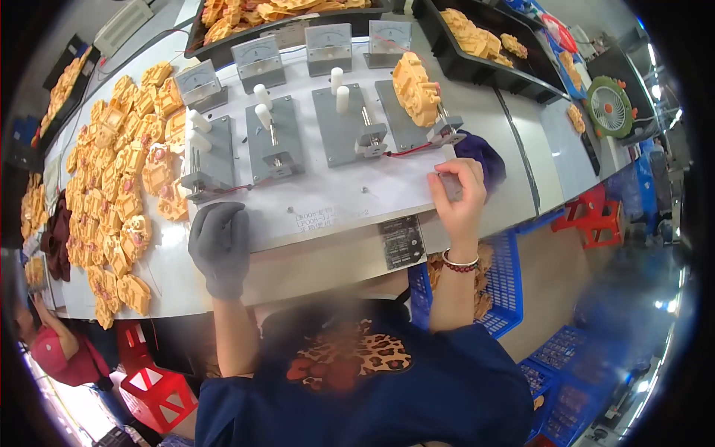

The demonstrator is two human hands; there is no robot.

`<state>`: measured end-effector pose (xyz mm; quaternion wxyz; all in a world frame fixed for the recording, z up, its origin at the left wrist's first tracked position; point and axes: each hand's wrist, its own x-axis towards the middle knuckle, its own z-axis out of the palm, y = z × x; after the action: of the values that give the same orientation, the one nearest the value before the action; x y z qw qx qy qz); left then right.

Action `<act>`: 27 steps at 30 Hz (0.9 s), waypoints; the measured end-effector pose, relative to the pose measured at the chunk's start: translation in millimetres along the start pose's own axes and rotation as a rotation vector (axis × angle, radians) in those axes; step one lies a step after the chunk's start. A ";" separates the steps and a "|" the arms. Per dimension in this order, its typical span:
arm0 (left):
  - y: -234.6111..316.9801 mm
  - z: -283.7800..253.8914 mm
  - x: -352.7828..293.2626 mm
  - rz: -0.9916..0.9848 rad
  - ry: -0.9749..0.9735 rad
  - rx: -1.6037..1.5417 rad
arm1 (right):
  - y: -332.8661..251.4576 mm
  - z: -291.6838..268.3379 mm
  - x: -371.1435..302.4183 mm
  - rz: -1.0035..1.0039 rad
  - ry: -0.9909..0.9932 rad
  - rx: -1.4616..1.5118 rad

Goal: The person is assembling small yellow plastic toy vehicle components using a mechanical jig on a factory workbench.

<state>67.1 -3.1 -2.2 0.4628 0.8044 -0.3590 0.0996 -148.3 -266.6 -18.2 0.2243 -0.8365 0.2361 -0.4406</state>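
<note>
We take the white test board (328,197) on the workbench as our landmark. Four grey clamp fixtures sit in a row across it, each with a white-handled lever, and four square analogue meters (328,42) stand along its far edge.

Our left hand (220,246), in a dark grey glove, lies flat on the board's near left corner, fingers together and curled lightly downward, holding nothing. It rests just in front of the leftmost fixture (211,160).

Our right hand (459,195) is bare, with a red bead bracelet (459,262) on the wrist. It sits at the board's near right corner, fingers bent and pressed together around something small and pale; we cannot tell exactly what it grips. It is just in front of the rightmost fixture (417,119), where an orange moulded plastic part (415,88) stands clamped. A red wire (408,150) runs from that fixture's clamp toward the board's middle.

Left of the board, a heap of matching orange parts (123,179) covers the bench. Beyond the board, black trays (477,63) hold more of them. Below the board's right corner, a blue crate (506,283) holds further orange pieces. A dark purple cloth (484,156) lies just right of the board.
</note>
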 end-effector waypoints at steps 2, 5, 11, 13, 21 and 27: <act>-2.1 1.8 -1.0 0.038 0.029 -0.008 | 0.3 -1.3 -0.4 0.013 0.008 0.008; -0.5 2.4 -2.6 0.049 0.036 -0.015 | -0.1 -1.2 -1.7 0.017 0.005 0.015; 1.7 -2.3 -3.0 0.051 0.013 -0.004 | 0.3 1.0 -4.9 0.008 -0.012 0.005; -0.5 -0.3 -0.1 0.074 0.042 -0.014 | 1.1 2.3 -3.5 -0.006 -0.019 -0.011; 5.2 -6.8 2.8 0.031 0.027 0.000 | -1.0 4.0 6.0 -0.043 0.016 -0.043; -0.3 0.5 -0.7 0.052 0.015 0.145 | 9.0 8.3 -1.4 -0.103 0.021 -0.054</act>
<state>66.7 -3.0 -3.1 0.4033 0.8254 -0.3680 0.1435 -143.7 -271.4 -28.5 0.1765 -0.8487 0.2069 -0.4537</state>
